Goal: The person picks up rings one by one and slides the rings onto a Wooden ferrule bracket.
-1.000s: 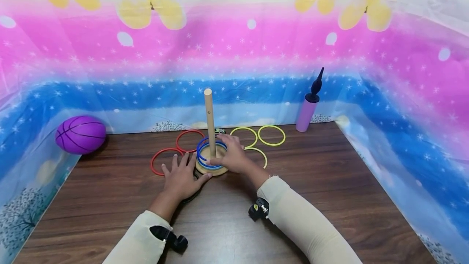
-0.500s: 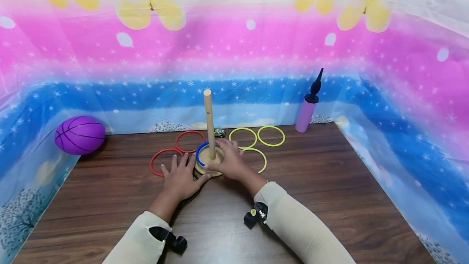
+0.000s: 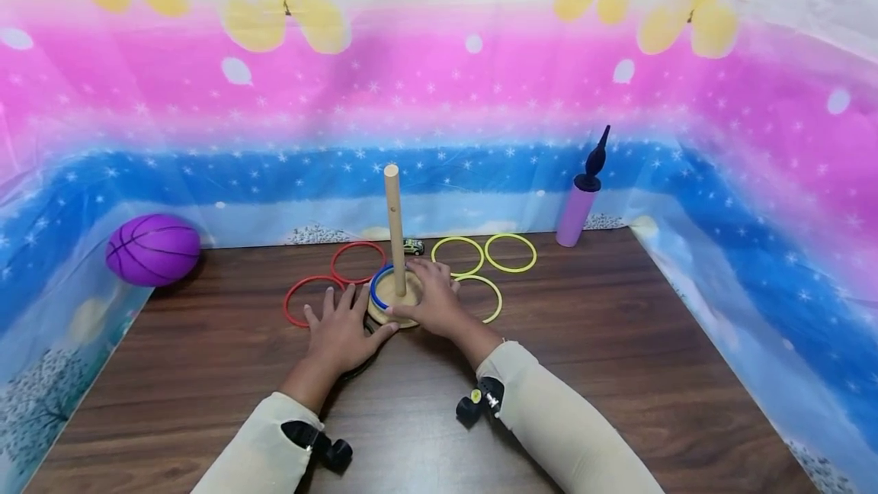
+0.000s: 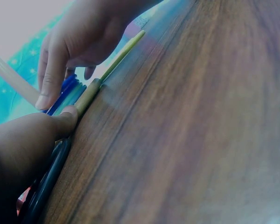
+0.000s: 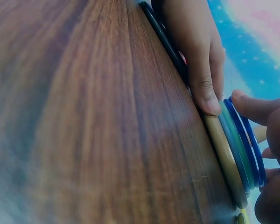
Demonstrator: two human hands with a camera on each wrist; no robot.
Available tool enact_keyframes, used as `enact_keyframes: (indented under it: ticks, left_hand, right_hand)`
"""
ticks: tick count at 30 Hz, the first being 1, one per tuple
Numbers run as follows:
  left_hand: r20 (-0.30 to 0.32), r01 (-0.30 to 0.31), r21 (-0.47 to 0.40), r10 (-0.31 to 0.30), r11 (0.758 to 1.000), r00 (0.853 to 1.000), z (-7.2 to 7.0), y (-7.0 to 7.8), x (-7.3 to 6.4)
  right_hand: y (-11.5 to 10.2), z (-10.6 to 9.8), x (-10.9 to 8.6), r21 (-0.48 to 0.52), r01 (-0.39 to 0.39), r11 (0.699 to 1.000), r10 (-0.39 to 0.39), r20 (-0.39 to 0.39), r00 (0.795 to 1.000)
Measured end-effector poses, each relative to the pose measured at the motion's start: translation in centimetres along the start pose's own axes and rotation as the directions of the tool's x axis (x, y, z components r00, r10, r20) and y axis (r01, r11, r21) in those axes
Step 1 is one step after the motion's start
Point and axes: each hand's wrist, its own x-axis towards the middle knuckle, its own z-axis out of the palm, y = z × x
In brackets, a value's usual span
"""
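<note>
A wooden peg (image 3: 395,235) stands upright on a round wooden base (image 3: 405,321). Around its foot lie stacked blue rings (image 3: 379,288), with a green one among them in the right wrist view. My right hand (image 3: 439,299) holds the top blue ring (image 5: 246,126), thumb at one side of the rim and fingers at the other. My left hand (image 3: 341,336) lies with fingers spread beside the base, its thumb touching the base's edge. Beneath that hand a dark ring (image 4: 49,179) shows only partly.
Red rings (image 3: 297,303) lie left of the peg, yellow rings (image 3: 511,252) to its right. A toy car (image 3: 414,247) sits behind. A purple ball (image 3: 154,250) stands back left, a purple hand pump (image 3: 578,212) back right. A printed cloth (image 3: 439,166) encloses the wooden table.
My right hand has moved down slightly with the blue ring, which now lies lower round the peg's foot. The toy car is less covered by the fingers. My left hand has stayed put.
</note>
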Motion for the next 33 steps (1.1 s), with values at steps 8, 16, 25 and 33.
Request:
enact_keyframes:
  ticks: [8, 16, 25, 33]
  left_hand:
    - [0.000, 0.008, 0.005, -0.008, 1.000, 1.000, -0.1, 0.0, 0.1]
    - [-0.003, 0.006, 0.011, -0.006, 1.000, 1.000, -0.2, 0.1, 0.1]
    - [-0.015, 0.000, 0.011, 0.000, 1.000, 1.000, 0.0, 0.2, 0.0]
    - [-0.012, 0.000, 0.003, 0.000, 1.000, 1.000, 0.1, 0.2, 0.1]
  right_hand:
    - [-0.1, 0.0, 0.0, 0.006, 0.012, 1.000, -0.012, 0.004, 1.000]
    - [0.1, 0.1, 0.0, 0.007, 0.026, 1.000, -0.026, -0.007, 1.000]
    - [0.6, -0.9, -0.6, 0.023, 0.050, 0.998, -0.050, -0.007, 0.999]
    - [2.3, -3.1, -2.0, -0.025, 0.034, 0.999, -0.034, -0.027, 0.999]
